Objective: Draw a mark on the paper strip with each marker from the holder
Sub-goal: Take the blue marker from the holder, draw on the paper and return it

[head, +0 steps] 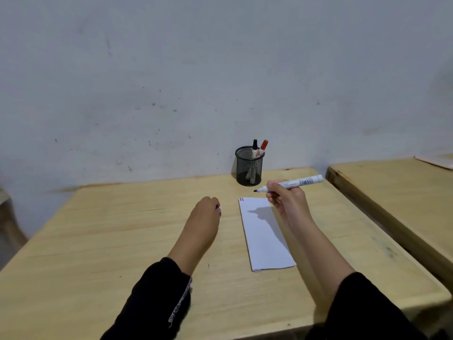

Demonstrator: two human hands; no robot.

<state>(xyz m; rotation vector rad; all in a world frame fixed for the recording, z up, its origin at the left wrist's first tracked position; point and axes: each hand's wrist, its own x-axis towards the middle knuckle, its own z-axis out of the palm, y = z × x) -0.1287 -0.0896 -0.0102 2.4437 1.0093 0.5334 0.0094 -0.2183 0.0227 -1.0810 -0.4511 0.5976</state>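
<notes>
A white paper strip [266,238] lies lengthwise on the wooden table [122,241], with short red and blue marks at its far left corner. My right hand [285,200] holds an uncapped white marker [294,184] above the strip's far end, its dark tip pointing left. My left hand [207,212] rests on the table left of the strip, fingers curled around something small and dark blue, probably the cap. A black mesh holder [249,166] stands at the table's far edge with a black-capped marker [255,146] and a red-capped marker [263,146] in it.
A grey-white wall rises right behind the table. A second wooden table [392,187] stands to the right across a narrow gap, with a sheet of paper [438,160] at its far end.
</notes>
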